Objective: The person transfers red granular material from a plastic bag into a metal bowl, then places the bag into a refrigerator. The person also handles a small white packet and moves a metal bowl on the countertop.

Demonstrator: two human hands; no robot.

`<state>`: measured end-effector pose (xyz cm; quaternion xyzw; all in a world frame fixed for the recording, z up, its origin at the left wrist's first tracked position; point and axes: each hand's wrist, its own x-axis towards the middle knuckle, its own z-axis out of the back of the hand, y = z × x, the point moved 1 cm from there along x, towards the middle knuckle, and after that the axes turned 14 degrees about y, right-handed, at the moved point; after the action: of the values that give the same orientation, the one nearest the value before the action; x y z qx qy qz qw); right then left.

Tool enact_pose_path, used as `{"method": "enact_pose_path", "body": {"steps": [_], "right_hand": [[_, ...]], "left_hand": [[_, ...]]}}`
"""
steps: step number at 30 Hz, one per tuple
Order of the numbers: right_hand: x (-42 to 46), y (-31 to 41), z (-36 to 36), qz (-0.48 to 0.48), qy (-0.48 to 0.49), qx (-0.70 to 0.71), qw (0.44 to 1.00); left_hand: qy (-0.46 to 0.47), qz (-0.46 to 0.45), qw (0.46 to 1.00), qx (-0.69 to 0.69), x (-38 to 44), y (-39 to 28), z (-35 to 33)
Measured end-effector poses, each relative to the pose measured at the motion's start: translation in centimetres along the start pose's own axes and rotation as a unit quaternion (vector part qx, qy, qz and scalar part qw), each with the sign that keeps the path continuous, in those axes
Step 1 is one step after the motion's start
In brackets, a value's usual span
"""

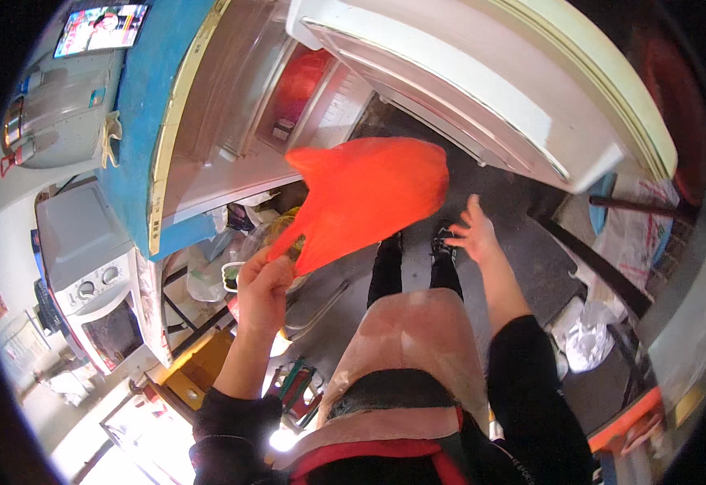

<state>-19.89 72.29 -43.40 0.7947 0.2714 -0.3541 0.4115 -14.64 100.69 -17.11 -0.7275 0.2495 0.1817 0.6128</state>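
A red plastic bag spreads out in the air before me, its narrow handle end gripped in my left hand. My right hand is held to the right of the bag, apart from it, with fingers spread and nothing in them. Beyond the bag stands an open white refrigerator or freezer, its door swung out to the right. Inside the compartment lies something red, partly seen.
A microwave oven is at the left, near a blue cabinet side. Clear bags lie on a low rack. A white plastic bag is at the right, by a dark bar. Below lies the dark floor.
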Motion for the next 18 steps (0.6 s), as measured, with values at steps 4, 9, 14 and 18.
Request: {"method": "enact_pose_path", "body": {"steps": [4,9,14,18], "right_hand": [[6.6,-3.1,-3.4,-0.015,0.071,0.328,0.942],[14.1,-10.9,-2.5,-0.054,0.009,0.286,0.957],[17.1,-13.9,-6.6,0.009,0.094,0.402,0.911],[18.4,-13.1,-10.4,0.044,0.150,0.458,0.875]], "left_hand": [[0.023,0.024,0.995,0.090,3.6,1.0,-1.5],[0.075,0.033,0.979,0.185,6.3,1.4,0.1],[0.082,0.021,0.956,0.280,8.1,-0.2,0.9],[0.052,0.043,0.941,0.331,8.9,0.1,2.3]]}}
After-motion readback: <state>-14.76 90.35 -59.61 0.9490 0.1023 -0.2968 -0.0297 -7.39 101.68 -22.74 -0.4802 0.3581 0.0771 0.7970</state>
